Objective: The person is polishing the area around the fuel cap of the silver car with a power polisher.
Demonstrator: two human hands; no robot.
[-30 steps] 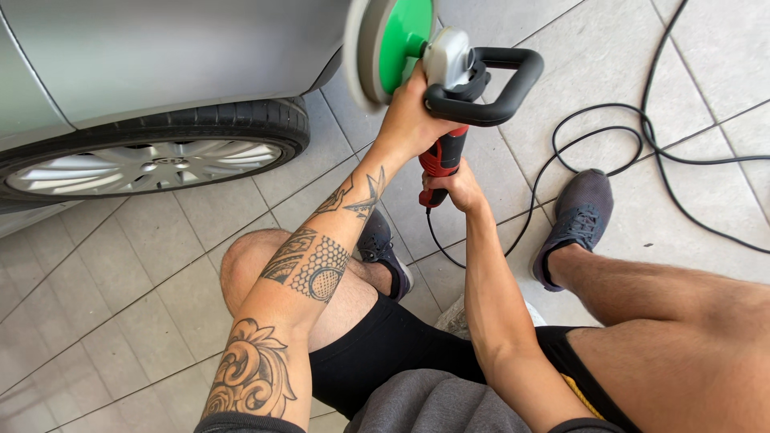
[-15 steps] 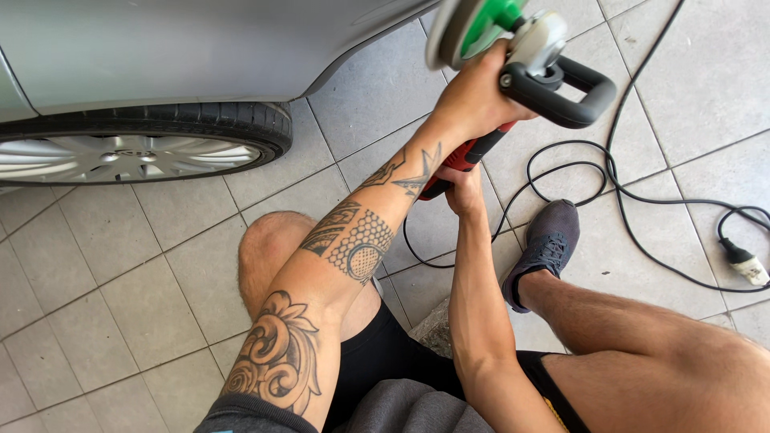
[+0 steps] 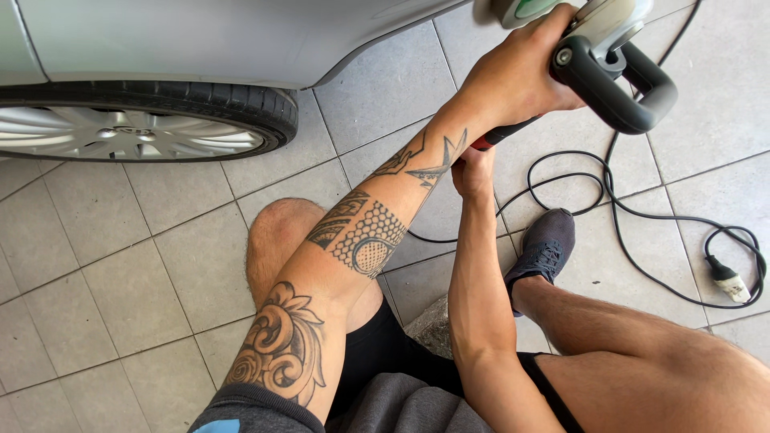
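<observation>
My left hand [image 3: 513,80], on a tattooed arm, grips the head of a grey polishing machine [image 3: 597,24] beside its black loop handle [image 3: 634,100]. The machine's green-backed pad [image 3: 529,8] is cut off by the top edge, close to the silver car body [image 3: 200,40]. Just below, my right hand [image 3: 473,172] is closed around the machine's red rear grip [image 3: 497,136], which is mostly hidden behind my left wrist. I am crouched low, with both knees bent in front of me.
The car's tyre and alloy wheel [image 3: 128,132] are at the upper left. A black power cable [image 3: 642,216] loops over the grey floor tiles [image 3: 120,281] to a plug connector [image 3: 731,285] at the right. My dark shoe [image 3: 545,244] stands by the cable.
The polisher and both hands have shifted toward the upper right of the view, so the pad is now mostly out of frame. The wheel sits further left and the plug has come into sight.
</observation>
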